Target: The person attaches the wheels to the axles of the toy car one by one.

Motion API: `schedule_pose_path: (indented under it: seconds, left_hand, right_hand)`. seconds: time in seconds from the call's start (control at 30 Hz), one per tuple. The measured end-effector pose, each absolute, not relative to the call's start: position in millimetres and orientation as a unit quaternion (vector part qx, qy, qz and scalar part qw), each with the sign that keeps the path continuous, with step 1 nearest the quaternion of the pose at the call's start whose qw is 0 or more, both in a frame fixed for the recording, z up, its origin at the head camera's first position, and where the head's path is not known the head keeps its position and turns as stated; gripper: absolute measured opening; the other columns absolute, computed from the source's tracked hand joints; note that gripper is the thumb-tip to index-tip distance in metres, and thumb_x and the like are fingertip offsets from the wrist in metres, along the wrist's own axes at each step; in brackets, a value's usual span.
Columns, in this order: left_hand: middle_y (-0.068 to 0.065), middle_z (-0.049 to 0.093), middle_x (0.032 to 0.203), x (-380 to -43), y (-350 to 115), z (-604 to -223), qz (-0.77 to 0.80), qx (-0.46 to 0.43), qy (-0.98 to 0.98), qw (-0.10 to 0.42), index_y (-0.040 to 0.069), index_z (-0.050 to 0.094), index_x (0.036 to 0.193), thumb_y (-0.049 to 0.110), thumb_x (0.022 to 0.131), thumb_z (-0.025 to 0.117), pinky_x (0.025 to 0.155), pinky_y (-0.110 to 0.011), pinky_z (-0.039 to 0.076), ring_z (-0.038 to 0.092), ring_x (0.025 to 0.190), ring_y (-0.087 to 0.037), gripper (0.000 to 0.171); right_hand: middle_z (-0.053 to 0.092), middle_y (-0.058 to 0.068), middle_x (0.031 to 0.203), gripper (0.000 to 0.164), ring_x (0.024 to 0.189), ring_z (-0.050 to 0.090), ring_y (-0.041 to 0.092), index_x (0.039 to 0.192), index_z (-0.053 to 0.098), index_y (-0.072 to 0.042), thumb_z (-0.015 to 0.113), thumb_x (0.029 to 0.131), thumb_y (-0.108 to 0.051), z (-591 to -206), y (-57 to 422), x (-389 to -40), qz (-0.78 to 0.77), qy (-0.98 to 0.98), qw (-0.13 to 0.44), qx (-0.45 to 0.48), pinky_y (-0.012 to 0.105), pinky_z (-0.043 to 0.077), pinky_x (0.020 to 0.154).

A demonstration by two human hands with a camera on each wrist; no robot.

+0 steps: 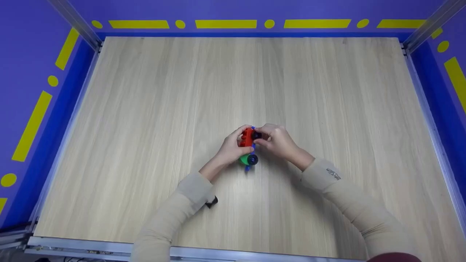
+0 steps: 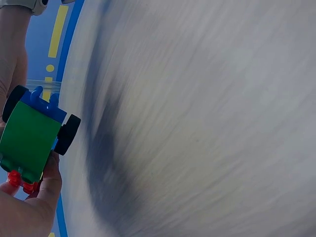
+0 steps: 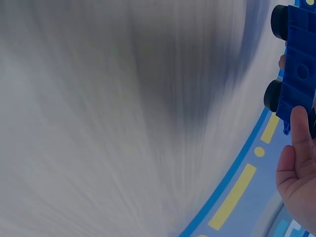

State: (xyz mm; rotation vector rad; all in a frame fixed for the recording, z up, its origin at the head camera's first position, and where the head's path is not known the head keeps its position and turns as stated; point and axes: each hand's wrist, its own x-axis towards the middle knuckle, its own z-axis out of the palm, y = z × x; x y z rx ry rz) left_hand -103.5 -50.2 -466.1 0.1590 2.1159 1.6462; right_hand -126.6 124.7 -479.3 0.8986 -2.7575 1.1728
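Observation:
A toy car with a blue chassis (image 3: 301,64), black wheels (image 1: 252,159), a red block (image 1: 248,137) and a green block (image 2: 28,140) is held above the table, tipped on its side in the head view. My left hand (image 1: 230,148) grips it around the red block and the chassis edge, thumb toward the near end. From the right, my right hand (image 1: 279,141) pinches the black wheel at the far end between thumb and fingers. One of its fingertips lies against the chassis underside in the right wrist view. Fingers hide part of the far end.
A pale wood-grain table (image 1: 164,109) lies below, bordered by metal rails (image 1: 433,138) and blue panels with yellow marks (image 1: 225,24). A small black piece (image 1: 212,202) shows at the left sleeve.

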Motion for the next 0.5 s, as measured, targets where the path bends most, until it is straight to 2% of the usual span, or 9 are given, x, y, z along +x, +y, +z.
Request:
schedule_pose_path:
  seconds: [0.2,0.37,0.5]
  left_hand:
    - [-0.009,0.044,0.13,-109.8,-49.3,-490.2,0.594,0.057,0.771,0.221,0.015,0.036,0.132,0.0,0.076,0.063,0.089,-0.036,0.044,0.053,0.104,-0.025,0.064]
    - [-0.006,0.044,0.129,-109.4,-48.0,-493.4,0.583,0.061,0.783,0.208,0.018,0.04,0.129,0.0,0.075,0.064,0.084,-0.033,0.046,0.054,0.099,-0.023,0.062]
    - [-0.006,0.044,0.129,-109.0,-47.9,-493.3,0.585,0.053,0.782,0.21,0.018,0.04,0.129,0.0,0.075,0.064,0.086,-0.034,0.045,0.053,0.101,-0.024,0.062]
  right_hand:
    - [0.065,0.013,0.081,0.031,0.068,0.059,0.018,0.101,0.064,0.004,0.07,0.072,-0.006,-482.4,125.2,-125.7,0.382,-0.876,0.016,0.294,0.026,0.05,0.06]
    - [0.064,0.013,0.079,0.031,0.066,0.056,0.017,0.1,0.064,0.004,0.07,0.072,-0.007,-484.0,126.3,-125.2,0.381,-0.876,0.02,0.296,0.026,0.049,0.057]
    - [0.065,0.013,0.08,0.032,0.067,0.056,0.017,0.101,0.064,0.004,0.07,0.072,-0.008,-485.4,126.2,-125.3,0.378,-0.878,0.019,0.292,0.027,0.049,0.058]
